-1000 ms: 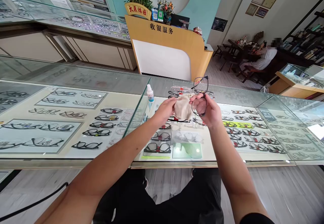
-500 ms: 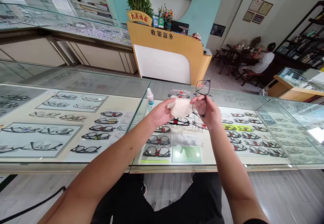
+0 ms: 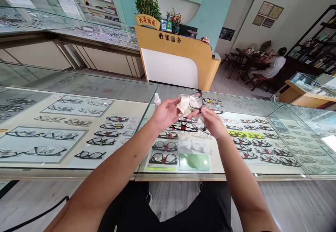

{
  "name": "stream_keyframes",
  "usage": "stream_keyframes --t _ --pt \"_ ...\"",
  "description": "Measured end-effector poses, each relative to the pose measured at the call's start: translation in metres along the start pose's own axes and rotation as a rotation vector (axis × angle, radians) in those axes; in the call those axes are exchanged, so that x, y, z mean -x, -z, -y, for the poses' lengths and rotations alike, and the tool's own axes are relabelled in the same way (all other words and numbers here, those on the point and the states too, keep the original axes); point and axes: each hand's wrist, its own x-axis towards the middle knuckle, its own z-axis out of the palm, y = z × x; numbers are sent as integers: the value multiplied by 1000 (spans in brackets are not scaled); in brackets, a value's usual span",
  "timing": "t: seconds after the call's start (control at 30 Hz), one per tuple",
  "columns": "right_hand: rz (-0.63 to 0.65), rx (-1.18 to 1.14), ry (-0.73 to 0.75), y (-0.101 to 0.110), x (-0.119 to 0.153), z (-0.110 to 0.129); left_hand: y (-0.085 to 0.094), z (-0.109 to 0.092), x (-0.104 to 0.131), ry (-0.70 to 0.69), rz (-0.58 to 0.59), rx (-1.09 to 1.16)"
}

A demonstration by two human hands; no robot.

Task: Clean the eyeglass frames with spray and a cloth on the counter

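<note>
The left hand [image 3: 166, 116] pinches a soft, cream cloth [image 3: 184, 105] in its fingers. The right hand [image 3: 214, 124] has its fingers closed on dark-rimmed, clear-lensed glasses [image 3: 195, 101]. They stand long way up, right of the cloth. Open air lies above the clear glass table's near edge [image 3: 183, 176].

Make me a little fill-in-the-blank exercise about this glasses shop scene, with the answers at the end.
1. The left hand holds a pale, soft ____.
2. The right hand holds a pair of ____.
3. The white bottle stands nearer the ____ hand.
4. On the wooden desk stands a tall, leafy ____.

Missing words: cloth; glasses; left; plant.
</note>
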Motion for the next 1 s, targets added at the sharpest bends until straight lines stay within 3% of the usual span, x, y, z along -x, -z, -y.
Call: stream_keyframes --t 0.3,0.6,1.0 --pt "39 56 -11 -4 0 -4 6 10 -3 -139 80 -267" --pt "130 58 -1 -8 -1 -10 7 18 -4 -242 2 -303" --pt "133 114 -7 -13 -2 -9 1 28 0 -323 -22 -444"
